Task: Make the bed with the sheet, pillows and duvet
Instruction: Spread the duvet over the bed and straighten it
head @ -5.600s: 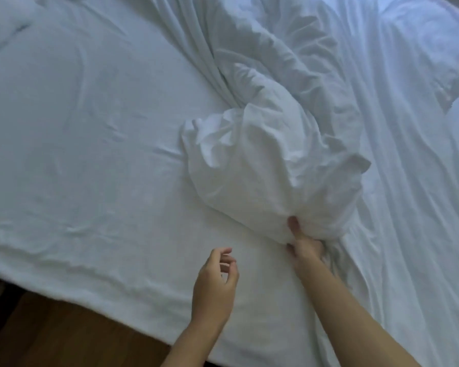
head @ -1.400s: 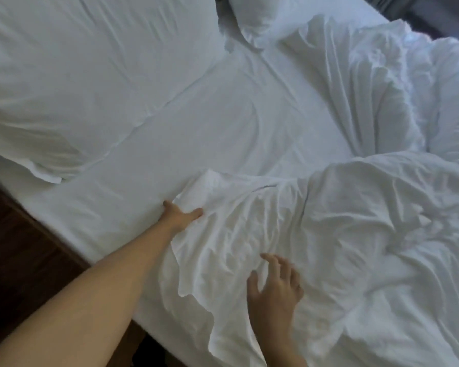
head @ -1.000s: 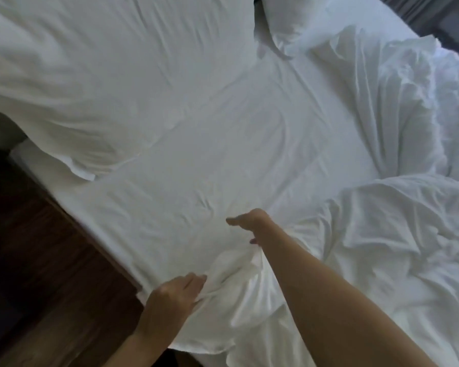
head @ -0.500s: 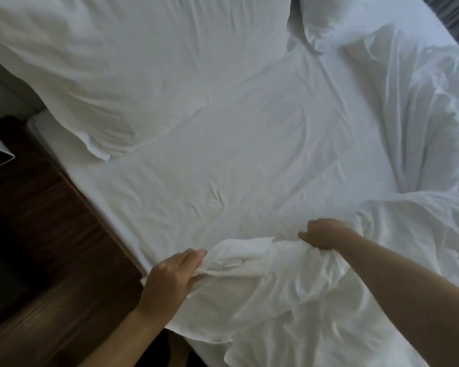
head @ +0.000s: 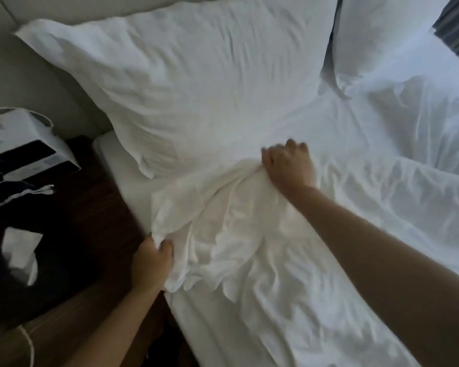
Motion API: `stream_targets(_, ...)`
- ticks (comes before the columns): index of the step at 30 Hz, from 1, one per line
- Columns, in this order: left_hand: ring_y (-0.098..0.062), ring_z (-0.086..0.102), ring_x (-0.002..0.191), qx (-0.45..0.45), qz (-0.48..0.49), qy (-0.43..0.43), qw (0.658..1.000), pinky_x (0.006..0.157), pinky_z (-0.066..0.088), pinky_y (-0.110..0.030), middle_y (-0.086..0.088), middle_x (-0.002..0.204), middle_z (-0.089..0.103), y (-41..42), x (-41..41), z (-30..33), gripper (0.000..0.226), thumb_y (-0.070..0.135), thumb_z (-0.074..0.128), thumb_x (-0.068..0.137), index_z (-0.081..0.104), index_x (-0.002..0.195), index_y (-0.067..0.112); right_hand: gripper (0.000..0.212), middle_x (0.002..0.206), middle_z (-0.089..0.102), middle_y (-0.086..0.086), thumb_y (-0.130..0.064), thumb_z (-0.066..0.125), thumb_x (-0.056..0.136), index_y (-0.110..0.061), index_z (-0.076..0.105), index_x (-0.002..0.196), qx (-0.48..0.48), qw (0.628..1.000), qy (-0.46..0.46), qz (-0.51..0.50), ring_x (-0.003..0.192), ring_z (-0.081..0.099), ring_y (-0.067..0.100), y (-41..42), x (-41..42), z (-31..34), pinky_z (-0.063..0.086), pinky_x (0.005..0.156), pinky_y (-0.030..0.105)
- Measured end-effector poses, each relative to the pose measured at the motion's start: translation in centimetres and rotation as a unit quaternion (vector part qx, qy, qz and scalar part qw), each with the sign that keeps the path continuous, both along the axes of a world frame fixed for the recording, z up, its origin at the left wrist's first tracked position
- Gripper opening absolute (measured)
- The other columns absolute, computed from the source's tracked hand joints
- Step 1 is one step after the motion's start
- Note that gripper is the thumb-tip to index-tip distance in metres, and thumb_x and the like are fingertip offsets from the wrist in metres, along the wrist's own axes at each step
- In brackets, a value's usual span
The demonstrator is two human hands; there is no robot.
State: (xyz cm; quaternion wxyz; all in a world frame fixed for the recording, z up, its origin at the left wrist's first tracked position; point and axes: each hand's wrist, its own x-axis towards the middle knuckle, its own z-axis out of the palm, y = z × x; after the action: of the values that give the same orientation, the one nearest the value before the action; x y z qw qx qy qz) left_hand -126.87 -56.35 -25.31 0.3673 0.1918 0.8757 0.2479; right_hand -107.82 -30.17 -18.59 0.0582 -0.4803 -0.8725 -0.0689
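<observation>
Duvet (head: 239,234) top edge bunched just below pillow (head: 186,83); left hand (head: 151,263) pinches corner, right hand (head: 288,165) fingers clutch fold. Best: pull both evenly toward headboard, flatten over sheet (head: 342,133)

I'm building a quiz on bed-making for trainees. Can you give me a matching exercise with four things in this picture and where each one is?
Things:
1. left hand
2. right hand
3. large pillow
4. white paper bag

Places:
A. at the head of the bed
B. on the dark floor beside the bed
C. gripping the duvet corner at the mattress edge
D. gripping the duvet edge just below the pillow

Pairs: 1-C, 2-D, 3-A, 4-B
</observation>
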Motion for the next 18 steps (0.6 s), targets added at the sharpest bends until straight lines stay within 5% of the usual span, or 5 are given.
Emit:
stream_targets(4,-0.032,0.064,0.106,-0.219,-0.191,0.004,0.957,0.086,0.051,-0.036,-0.011,0.111,0.067,-0.7,-0.7,0.1,0.055,0.051,0.063,0.088,0.062,0.120,0.007,0.057,0.149,0.040,0.007,-0.047,0.051,0.097,-0.026,0.035,0.148,-0.368,0.909,-0.187,-0.054,0.136,0.040,0.029,-4.6,5.5,-5.7,0.035,0.109,0.048)
stream_targets(7,-0.032,0.021,0.146,-0.193,-0.365,0.184,0.892,0.115,0.027,-0.047,-0.013,0.155,0.019,1.4,0.0,0.8,0.110,0.047,0.073,0.077,0.003,0.155,0.015,0.085,0.164,0.010,0.008,-0.061,0.052,0.091,-0.033,0.008,0.158,-0.376,0.878,-0.292,-0.056,0.150,0.011,0.034,-5.7,8.5,-7.1,0.013,0.117,0.059)
stream_targets(10,-0.026,-0.012,0.151,-0.085,-0.523,0.047,0.847,0.122,-0.002,-0.050,-0.002,0.163,-0.014,6.2,1.0,1.4,0.128,0.037,0.075,0.075,-0.029,0.149,0.031,0.082,0.167,-0.007,0.010,-0.059,0.065,0.082,-0.035,0.029,0.152,-0.305,0.872,-0.384,-0.006,0.150,-0.020,0.040,-4.9,9.2,-7.0,-0.011,0.115,0.067)
stream_targets(15,-0.025,0.023,0.148,-0.076,-0.249,-0.226,0.939,0.118,0.019,-0.040,-0.005,0.162,0.019,9.8,3.7,-0.8,0.139,0.093,0.057,0.056,0.001,0.158,0.015,0.118,0.154,0.038,0.007,-0.053,0.083,0.070,-0.024,0.009,0.157,-0.421,0.837,-0.335,-0.101,0.140,0.041,0.028,-3.5,11.0,-7.6,0.032,0.115,0.046)
stream_targets(18,-0.026,0.045,0.137,-0.143,-0.372,-0.170,0.901,0.110,0.037,-0.033,-0.008,0.152,0.043,6.6,6.9,-3.2,0.122,0.087,0.058,0.065,0.025,0.154,0.011,0.095,0.146,0.049,0.007,-0.049,0.079,0.076,-0.024,0.029,0.153,-0.443,0.807,-0.379,-0.095,0.134,0.050,0.027,-4.7,11.4,-7.9,0.041,0.111,0.044)
